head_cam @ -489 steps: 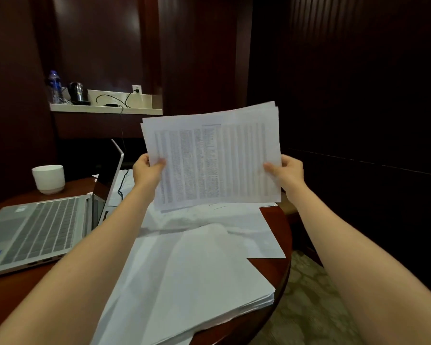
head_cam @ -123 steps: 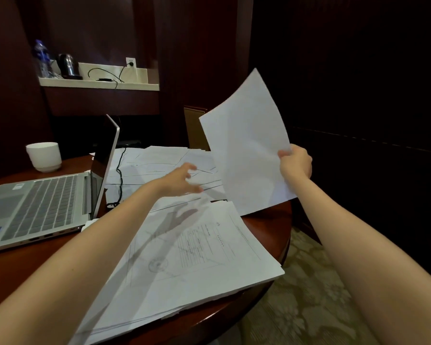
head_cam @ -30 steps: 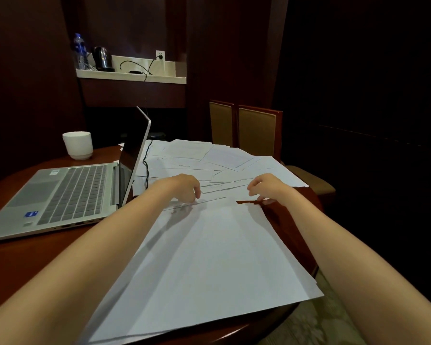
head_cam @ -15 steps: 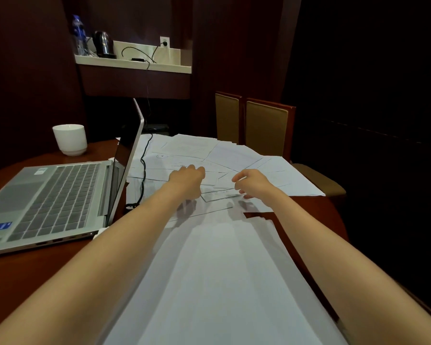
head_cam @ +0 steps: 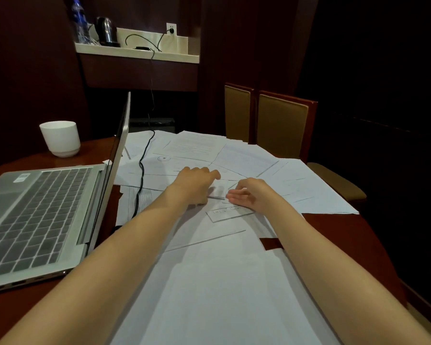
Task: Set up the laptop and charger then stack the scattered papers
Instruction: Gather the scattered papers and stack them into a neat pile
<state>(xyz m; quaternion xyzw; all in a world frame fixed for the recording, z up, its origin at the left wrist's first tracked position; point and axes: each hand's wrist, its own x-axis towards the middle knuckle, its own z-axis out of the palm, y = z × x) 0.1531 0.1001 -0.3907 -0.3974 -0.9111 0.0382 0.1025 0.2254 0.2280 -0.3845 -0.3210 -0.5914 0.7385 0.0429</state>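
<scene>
Fingers [head_cam: 210,172] of the left hand [head_cam: 195,186] loosely bent, tips pressing on the scattered papers [head_cam: 246,158]. Right hand [head_cam: 250,196] relaxed, nearly straight, touching a sheet edge. Thin white sheets overlap, fanned across the dark polished wood table [head_cam: 334,227]. Squarer stack [head_cam: 222,295] nearer. Grey laptop [head_cam: 42,210] open at left; black cable [head_cam: 141,180] crosses the papers.

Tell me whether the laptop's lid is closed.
No, the laptop is open, with its keys visible and its lid raised.
</scene>
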